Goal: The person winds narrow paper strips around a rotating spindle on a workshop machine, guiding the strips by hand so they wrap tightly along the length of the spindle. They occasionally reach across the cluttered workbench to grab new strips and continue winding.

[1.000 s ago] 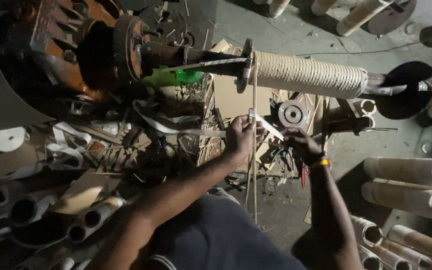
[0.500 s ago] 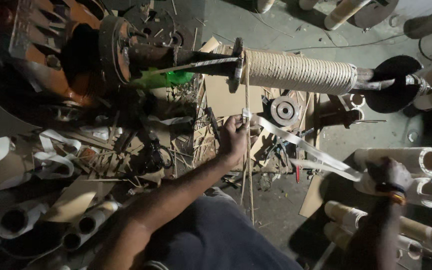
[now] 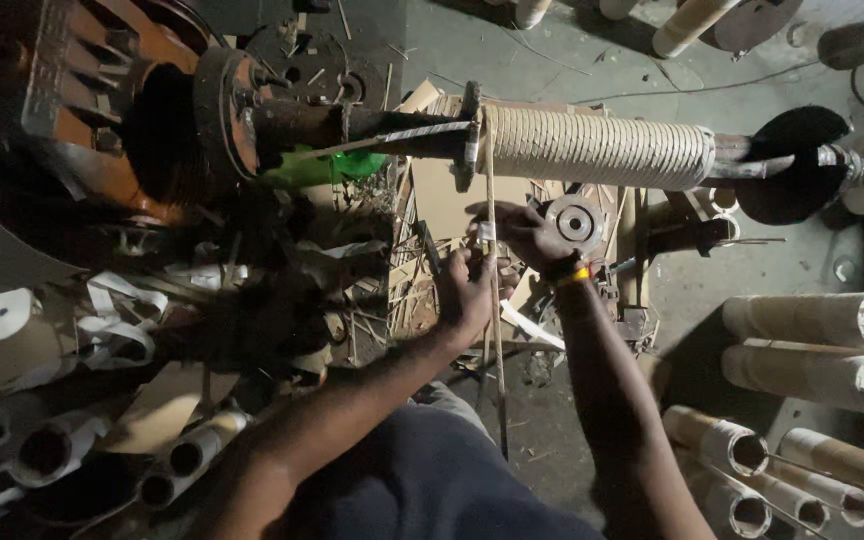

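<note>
Cord [image 3: 493,330] running vertically from wound tube [image 3: 602,148], pinched by left hand [image 3: 464,290]; right hand [image 3: 522,232] just beside, fingers loosely curled.

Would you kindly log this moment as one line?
left hand: grips cord | right hand: on cord | cord: runs up to wound tube

A taut pale cord [image 3: 493,300] runs vertically from the rope-wound roller [image 3: 602,148] downward.
</note>
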